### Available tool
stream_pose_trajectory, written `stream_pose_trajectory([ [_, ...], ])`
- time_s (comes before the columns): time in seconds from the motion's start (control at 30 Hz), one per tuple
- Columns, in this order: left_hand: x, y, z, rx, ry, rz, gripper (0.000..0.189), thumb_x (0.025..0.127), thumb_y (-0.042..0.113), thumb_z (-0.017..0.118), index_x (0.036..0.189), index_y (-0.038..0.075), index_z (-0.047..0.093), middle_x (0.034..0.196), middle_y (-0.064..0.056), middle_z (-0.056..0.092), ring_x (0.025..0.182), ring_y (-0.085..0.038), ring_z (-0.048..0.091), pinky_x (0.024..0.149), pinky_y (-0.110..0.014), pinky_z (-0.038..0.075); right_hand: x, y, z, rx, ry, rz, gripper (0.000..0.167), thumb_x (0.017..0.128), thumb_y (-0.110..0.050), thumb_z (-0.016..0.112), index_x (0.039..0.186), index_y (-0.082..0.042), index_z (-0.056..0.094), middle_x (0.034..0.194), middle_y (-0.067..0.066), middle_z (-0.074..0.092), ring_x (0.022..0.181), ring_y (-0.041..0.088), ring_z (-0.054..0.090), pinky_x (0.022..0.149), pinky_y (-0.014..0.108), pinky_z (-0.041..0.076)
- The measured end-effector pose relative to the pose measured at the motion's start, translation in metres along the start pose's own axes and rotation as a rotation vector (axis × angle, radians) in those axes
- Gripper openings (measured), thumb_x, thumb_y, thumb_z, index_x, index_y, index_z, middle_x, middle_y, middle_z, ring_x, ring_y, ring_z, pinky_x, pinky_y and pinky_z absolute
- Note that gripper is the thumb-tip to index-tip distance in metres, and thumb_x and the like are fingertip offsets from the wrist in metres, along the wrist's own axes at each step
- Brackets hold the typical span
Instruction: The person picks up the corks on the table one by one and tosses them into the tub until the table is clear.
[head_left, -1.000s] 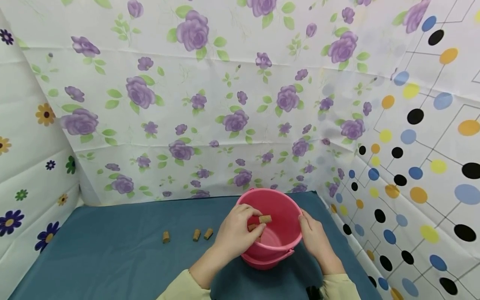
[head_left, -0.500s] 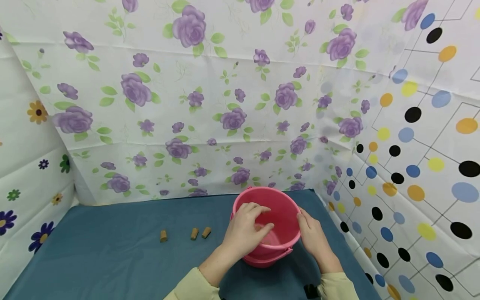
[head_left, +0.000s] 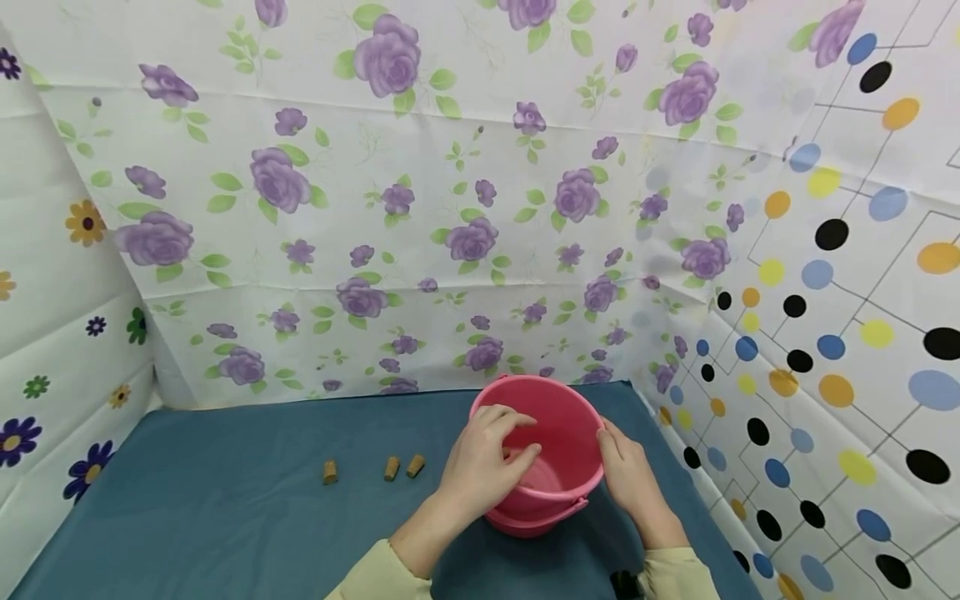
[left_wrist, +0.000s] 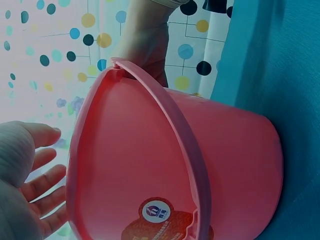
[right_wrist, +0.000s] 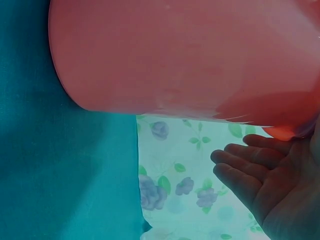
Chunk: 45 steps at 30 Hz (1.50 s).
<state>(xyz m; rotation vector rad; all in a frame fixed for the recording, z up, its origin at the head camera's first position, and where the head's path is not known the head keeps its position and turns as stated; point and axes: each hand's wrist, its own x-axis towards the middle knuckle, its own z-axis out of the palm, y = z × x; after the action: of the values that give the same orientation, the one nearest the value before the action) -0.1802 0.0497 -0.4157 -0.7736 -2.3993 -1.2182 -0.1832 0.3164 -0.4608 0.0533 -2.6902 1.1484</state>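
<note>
A smooth, round pink plastic bucket [head_left: 573, 433] stands on dark blue cloth [head_left: 247, 483]; three brown cork cylinders [head_left: 392, 468] lie left of it. The right hand [head_left: 633, 479] grips its rim. The left hand [head_left: 480, 458], fingers spread over its mouth, no longer pinches a cork. A brown piece [head_left: 507, 452] shows inside.
</note>
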Motion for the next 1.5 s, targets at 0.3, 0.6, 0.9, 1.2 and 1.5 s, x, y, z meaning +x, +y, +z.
stream_pose_trajectory([
  [0.3,-0.003,-0.002,-0.004,-0.049,0.018,0.000,0.027,0.095,0.022,0.084,0.120,0.018,0.079,0.120,0.004,0.068,0.113,-0.015,0.060,0.078,-0.022,0.060,0.001,0.004,-0.001,-0.018,0.016,-0.012,0.056,0.119,-0.036,0.033,0.160,0.001,0.045,0.142,0.023,0.066,0.132,0.039,0.063,0.111,0.063,0.047],
  [0.6,-0.007,0.001,-0.009,-0.074,0.031,-0.017,0.027,0.094,0.024,0.085,0.119,0.018,0.079,0.120,0.005,0.068,0.113,-0.013,0.059,0.081,-0.023,0.060,0.002,0.004,0.000,-0.013,0.026,-0.032,0.056,0.119,-0.036,0.033,0.160,0.000,0.046,0.139,0.022,0.068,0.129,0.038,0.064,0.109,0.063,0.048],
  [0.9,-0.019,0.002,-0.019,-0.111,0.074,-0.009,0.024,0.096,0.023,0.083,0.119,0.019,0.079,0.120,0.009,0.068,0.112,-0.011,0.059,0.089,-0.041,0.060,0.001,0.001,0.001,-0.003,0.022,-0.026,0.055,0.119,-0.036,0.034,0.159,-0.001,0.047,0.133,0.019,0.071,0.125,0.036,0.067,0.107,0.062,0.050],
  [1.2,-0.026,-0.004,-0.025,-0.143,0.081,-0.022,0.021,0.097,0.022,0.082,0.118,0.021,0.079,0.120,0.012,0.068,0.115,-0.010,0.058,0.088,-0.039,0.059,0.000,0.001,0.002,-0.002,0.026,-0.030,0.054,0.119,-0.035,0.034,0.158,0.000,0.048,0.130,0.018,0.073,0.121,0.034,0.069,0.106,0.061,0.052],
  [1.5,-0.043,-0.021,-0.038,-0.162,0.124,-0.104,0.023,0.097,0.020,0.083,0.119,0.027,0.079,0.119,0.018,0.067,0.118,-0.009,0.059,0.098,-0.050,0.055,0.000,0.000,0.002,-0.006,0.018,-0.023,0.054,0.119,-0.034,0.034,0.159,0.000,0.048,0.130,0.018,0.073,0.122,0.034,0.069,0.106,0.061,0.052],
])
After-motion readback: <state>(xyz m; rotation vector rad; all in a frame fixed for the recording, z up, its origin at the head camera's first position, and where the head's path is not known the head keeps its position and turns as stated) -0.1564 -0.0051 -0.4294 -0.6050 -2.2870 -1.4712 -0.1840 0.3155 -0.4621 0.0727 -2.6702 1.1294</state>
